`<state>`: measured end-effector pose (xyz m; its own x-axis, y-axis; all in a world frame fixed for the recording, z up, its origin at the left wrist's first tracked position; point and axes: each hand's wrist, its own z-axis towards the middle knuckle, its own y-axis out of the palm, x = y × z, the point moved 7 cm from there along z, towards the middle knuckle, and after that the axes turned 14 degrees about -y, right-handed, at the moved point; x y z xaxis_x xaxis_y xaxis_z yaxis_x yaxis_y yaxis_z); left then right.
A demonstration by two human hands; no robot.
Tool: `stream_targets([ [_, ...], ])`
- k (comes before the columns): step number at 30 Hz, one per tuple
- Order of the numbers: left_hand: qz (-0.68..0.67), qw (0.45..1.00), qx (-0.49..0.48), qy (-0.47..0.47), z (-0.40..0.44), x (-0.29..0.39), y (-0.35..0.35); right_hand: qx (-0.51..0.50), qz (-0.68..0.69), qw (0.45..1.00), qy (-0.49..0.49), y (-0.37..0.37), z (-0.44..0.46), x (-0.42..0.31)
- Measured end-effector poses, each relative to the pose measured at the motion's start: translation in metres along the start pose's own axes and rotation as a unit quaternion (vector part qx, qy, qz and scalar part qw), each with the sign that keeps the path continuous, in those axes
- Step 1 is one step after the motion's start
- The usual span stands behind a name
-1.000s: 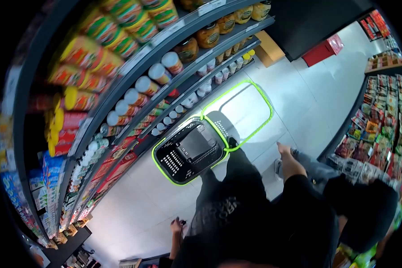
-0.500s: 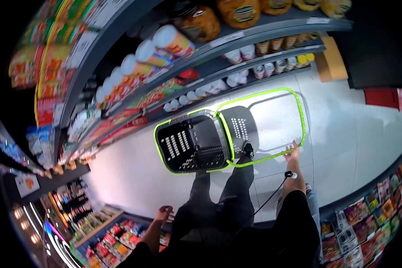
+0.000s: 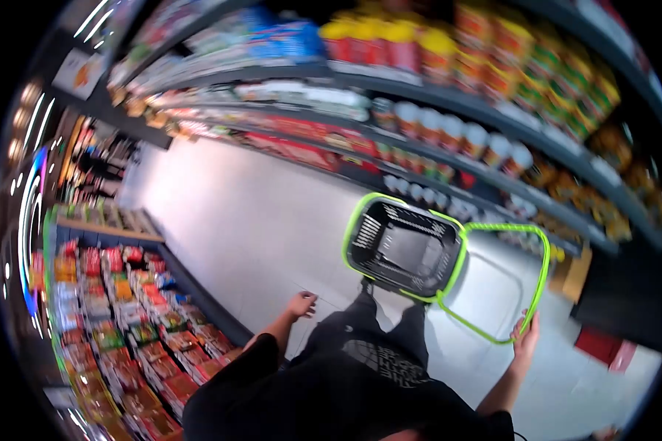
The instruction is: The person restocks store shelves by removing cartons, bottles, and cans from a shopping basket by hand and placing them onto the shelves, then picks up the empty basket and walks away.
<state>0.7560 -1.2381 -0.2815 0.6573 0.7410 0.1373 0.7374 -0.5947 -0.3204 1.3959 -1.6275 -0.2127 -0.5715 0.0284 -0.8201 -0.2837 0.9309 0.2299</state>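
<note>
My right hand point(image 3: 524, 332) is closed on the outer end of a bright green pull handle point(image 3: 542, 283). This handle stretches out to the right from a black shopping basket point(image 3: 412, 246) with a green rim. The basket rests in front of my feet, its slotted walls and dark inside visible from above. On the other side of my body, my left hand point(image 3: 302, 305) hangs over the floor, holding nothing, with fingers loosely bent and a little apart. It touches neither the basket nor the shelves.
Ahead runs a long shelf point(image 3: 485, 95) of packaged food, with a row of paper-lidded cups point(image 3: 460, 140). A low bin point(image 3: 125, 323) of bagged snacks stands at my left. Pale floor point(image 3: 213, 198) stretches between them. A cardboard box point(image 3: 572, 272) is at the right.
My view has turned left along the aisle, bringing the snack bin further into sight. My right hand keeps its hold on the handle, which now looks more tilted; my left hand is further forward.
</note>
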Motion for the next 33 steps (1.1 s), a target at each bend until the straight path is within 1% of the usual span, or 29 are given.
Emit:
stream_targets([
  [1,-0.029,1.000,-0.001,0.011,0.002,-0.003,-0.008,-0.062,0.004,0.998,-0.011,0.049,-0.012,-0.015],
  [2,-0.050,0.999,-0.002,0.010,0.008,-0.007,-0.015,-0.070,-0.001,0.998,-0.007,0.085,-0.018,-0.013],
  [4,-0.085,0.996,-0.014,0.037,0.015,-0.015,-0.028,-0.091,-0.017,0.996,0.000,0.152,-0.022,-0.004],
  [6,-0.136,0.990,-0.016,0.040,0.023,-0.025,-0.046,-0.094,-0.044,0.994,0.019,0.205,-0.022,0.033],
  [7,-0.165,0.985,-0.010,0.040,0.028,-0.030,-0.057,-0.091,-0.045,0.994,0.036,0.243,-0.041,0.049],
  [8,-0.189,0.981,-0.008,0.037,0.031,-0.037,-0.065,-0.100,-0.079,0.992,0.016,0.271,-0.053,0.071],
  [9,-0.210,0.977,-0.005,0.035,0.033,-0.041,-0.074,-0.130,-0.088,0.987,0.040,0.295,-0.063,0.094],
  [11,-0.248,0.968,0.001,0.024,0.037,-0.061,-0.093,-0.138,-0.066,0.988,0.035,0.338,-0.085,0.124],
  [12,-0.267,0.964,0.003,0.010,0.040,-0.074,-0.099,-0.141,-0.050,0.988,0.025,0.351,-0.089,0.135],
  [15,-0.314,0.949,0.007,-0.014,0.050,-0.104,-0.117,-0.063,-0.011,0.998,0.015,0.374,-0.101,0.150],
  [18,-0.324,0.945,0.014,-0.025,0.061,-0.124,-0.121,-0.004,0.033,0.999,0.027,0.395,-0.131,0.154],
  [21,-0.364,0.930,0.035,-0.019,0.064,-0.126,-0.118,-0.040,0.063,0.995,0.073,0.412,-0.148,0.162],
  [23,-0.391,0.919,0.056,-0.019,0.061,-0.134,-0.122,-0.017,0.067,0.996,0.065,0.421,-0.163,0.162],
  [25,-0.317,0.947,0.059,-0.007,0.061,-0.129,-0.137,0.010,0.072,0.996,0.060,0.431,-0.174,0.169],
  [26,-0.279,0.959,0.058,0.000,0.063,-0.124,-0.143,0.005,0.093,0.994,0.065,0.436,-0.180,0.175],
  [27,-0.255,0.964,0.081,0.010,0.066,-0.122,-0.156,0.001,0.112,0.991,0.069,0.440,-0.186,0.183],
  [30,-0.311,0.946,0.094,0.018,0.091,-0.121,-0.195,-0.001,0.138,0.989,0.062,0.461,-0.203,0.210],
  [31,-0.295,0.949,0.108,0.037,0.109,-0.123,-0.212,0.000,0.139,0.989,0.058,0.474,-0.210,0.219],
  [33,-0.320,0.941,0.105,0.044,0.121,-0.122,-0.245,-0.003,0.154,0.987,0.054,0.502,-0.232,0.236],
])
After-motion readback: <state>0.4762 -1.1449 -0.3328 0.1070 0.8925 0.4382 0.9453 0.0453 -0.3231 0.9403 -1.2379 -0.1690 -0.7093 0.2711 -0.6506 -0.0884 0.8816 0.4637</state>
